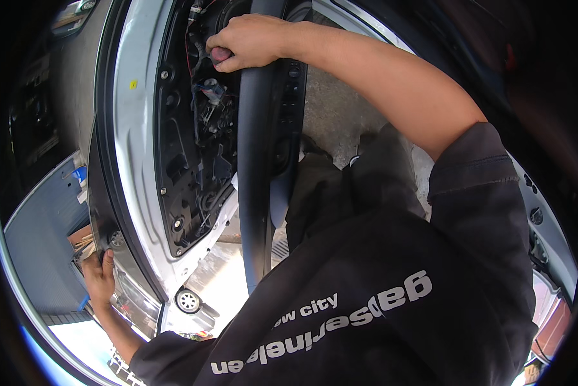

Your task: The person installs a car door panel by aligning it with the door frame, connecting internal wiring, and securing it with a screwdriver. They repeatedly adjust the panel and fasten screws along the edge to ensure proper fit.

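Observation:
A pale car door [137, 128] stands along my left side, with its black inner carrier panel [179, 154] uncovered. The dark door trim panel [255, 128] is seen nearly edge-on, apart from the carrier. My right hand [253, 42] reaches over the trim's far end, fingers curled in beside the carrier. A dull red rounded end shows between its thumb and fingers; what it belongs to cannot be made out. My left hand [99, 276] grips the outer edge of the dark window glass [125, 264], thumb on the near face and fingers mostly hidden behind.
Thin wires and a small motor-like part [211, 90] sit on the carrier panel. Switches [293, 71] line the trim panel. The car body [536, 212] curves along my right. Beyond the glass are a blue-grey corrugated wall [44, 238] and a wheel [188, 300].

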Demonstrator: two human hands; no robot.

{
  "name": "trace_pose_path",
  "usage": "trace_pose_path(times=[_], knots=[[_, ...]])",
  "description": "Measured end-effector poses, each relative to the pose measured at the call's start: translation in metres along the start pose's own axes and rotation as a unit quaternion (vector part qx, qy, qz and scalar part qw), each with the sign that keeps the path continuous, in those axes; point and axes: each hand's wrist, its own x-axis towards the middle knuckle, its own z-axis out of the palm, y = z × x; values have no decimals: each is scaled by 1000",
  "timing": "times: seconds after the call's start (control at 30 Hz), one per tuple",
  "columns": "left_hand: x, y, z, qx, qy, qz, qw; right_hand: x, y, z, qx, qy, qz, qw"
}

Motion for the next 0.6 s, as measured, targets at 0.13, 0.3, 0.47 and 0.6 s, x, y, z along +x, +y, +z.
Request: trace_pose_path(times=[0.13,0.3,0.47,0.6], knots=[[2,0,-2,-23,-34,-9,999,5,-3,-1,-3,-69,6,998],[2,1,-2,-16,14,43,999,8,-9,-2,-20,-103,-25,994],[1,-2,3,-31,-6,-5,999,5,-11,-2,-30,-114,-27,993],[0,-8,7,19,90,92,991,8,-18,0,-38,-130,-13,991]])
